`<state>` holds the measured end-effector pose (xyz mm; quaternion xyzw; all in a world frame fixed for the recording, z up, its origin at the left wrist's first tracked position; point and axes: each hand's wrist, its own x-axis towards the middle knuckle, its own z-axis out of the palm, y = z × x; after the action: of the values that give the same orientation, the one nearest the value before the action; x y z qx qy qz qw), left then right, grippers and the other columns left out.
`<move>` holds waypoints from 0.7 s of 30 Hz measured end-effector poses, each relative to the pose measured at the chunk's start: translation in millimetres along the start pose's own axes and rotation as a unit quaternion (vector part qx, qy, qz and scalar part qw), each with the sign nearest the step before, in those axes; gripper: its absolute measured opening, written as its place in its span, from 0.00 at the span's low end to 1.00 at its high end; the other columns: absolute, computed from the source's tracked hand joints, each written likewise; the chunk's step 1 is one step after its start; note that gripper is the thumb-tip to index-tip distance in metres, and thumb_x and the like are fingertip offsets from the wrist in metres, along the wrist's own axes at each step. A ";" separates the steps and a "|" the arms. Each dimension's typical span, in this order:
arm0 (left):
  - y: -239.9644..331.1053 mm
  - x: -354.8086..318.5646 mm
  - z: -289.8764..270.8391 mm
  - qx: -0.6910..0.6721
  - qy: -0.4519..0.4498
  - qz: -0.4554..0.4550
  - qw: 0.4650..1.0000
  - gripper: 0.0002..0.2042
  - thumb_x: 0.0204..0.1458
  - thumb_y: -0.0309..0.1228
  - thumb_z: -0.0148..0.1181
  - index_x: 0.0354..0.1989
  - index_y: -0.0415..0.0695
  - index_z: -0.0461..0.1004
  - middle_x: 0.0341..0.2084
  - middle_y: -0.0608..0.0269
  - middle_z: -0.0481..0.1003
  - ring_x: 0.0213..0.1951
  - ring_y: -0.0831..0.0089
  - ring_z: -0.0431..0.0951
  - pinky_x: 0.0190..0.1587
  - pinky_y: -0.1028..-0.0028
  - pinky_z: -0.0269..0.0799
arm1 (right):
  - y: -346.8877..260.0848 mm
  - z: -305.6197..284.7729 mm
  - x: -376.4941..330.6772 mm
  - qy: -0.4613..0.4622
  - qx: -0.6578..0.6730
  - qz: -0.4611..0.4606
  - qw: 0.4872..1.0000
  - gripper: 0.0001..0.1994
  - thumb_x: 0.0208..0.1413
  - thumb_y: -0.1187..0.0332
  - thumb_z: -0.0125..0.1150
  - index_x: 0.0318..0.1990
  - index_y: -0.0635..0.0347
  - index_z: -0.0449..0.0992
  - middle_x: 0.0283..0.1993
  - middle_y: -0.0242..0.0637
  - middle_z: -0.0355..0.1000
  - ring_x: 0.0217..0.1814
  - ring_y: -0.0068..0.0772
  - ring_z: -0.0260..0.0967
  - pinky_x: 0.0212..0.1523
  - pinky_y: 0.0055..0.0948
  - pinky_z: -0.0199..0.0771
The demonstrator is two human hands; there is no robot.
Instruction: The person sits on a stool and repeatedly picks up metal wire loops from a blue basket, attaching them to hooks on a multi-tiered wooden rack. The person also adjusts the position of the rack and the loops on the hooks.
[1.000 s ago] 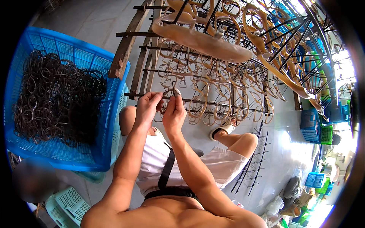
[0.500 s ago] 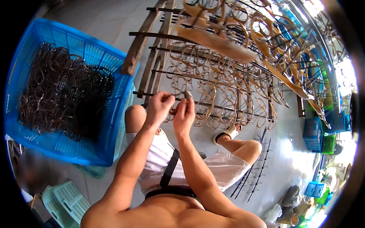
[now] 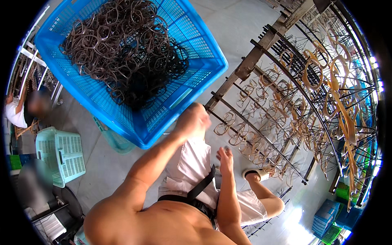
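Note:
My left hand (image 3: 193, 122) is over my left knee, just off the near right corner of a blue plastic basket (image 3: 192, 90). Motion smears its fingers, so I cannot make out whether they hold anything. A tangled heap of dark, glossy eyeglass frames (image 3: 122, 49) fills much of the basket. My right hand (image 3: 225, 159) hovers right of my thigh with its fingers loosely apart and nothing visible in them; one fingertip looks grey, as if covered. To the right, translucent amber eyeglass frames (image 3: 261, 110) hang on a rack's dark bars (image 3: 261, 132), apart from both hands.
The rack's wooden post (image 3: 249, 63) rises between basket and bars. Larger amber frames (image 3: 341, 102) hang higher at the right. Thin spiked rods (image 3: 265, 224) lie on the floor by my right leg. A pale green basket (image 3: 61, 155) stands left, and another person (image 3: 17, 110) is at the far left.
The view has swung left, bringing the blue basket nearer the middle. My hands, earlier together at a rack bar, have parted; the left is now by the basket.

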<state>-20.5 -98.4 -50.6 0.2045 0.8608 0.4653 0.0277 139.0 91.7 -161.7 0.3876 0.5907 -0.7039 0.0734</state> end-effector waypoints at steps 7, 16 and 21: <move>-120.7 86.7 -99.3 0.342 -0.041 -0.379 0.859 0.15 0.49 0.29 0.46 0.44 0.42 0.74 0.48 0.47 0.70 0.52 0.51 0.70 0.52 0.57 0.67 | -3.8 -25.0 -17.9 -0.061 -0.107 0.005 0.992 0.13 0.57 0.61 0.53 0.39 0.63 0.72 0.33 0.30 0.71 0.33 0.21 0.67 0.33 0.22 0.67; -219.1 68.8 -96.1 0.263 -0.067 -0.336 0.902 0.31 0.38 0.33 0.62 0.55 0.52 0.60 0.49 0.47 0.68 0.54 0.53 0.66 0.54 0.57 0.64 | -44.6 -65.7 -71.1 -0.011 -0.159 -0.077 0.984 0.17 0.55 0.58 0.52 0.31 0.68 0.68 0.24 0.37 0.69 0.27 0.25 0.64 0.31 0.27 0.65; -330.7 31.5 -175.1 0.322 0.064 -0.210 0.921 0.26 0.39 0.32 0.60 0.49 0.40 0.63 0.42 0.48 0.73 0.49 0.54 0.72 0.49 0.63 0.67 | -89.6 -4.4 -70.9 -0.146 -0.229 -0.119 0.955 0.15 0.58 0.60 0.51 0.36 0.66 0.71 0.31 0.32 0.72 0.33 0.20 0.67 0.34 0.22 0.67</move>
<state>-198.9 -384.6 -215.8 -0.0132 0.9873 0.1584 0.0023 139.5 96.7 -47.5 0.1805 0.7606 -0.6023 0.1615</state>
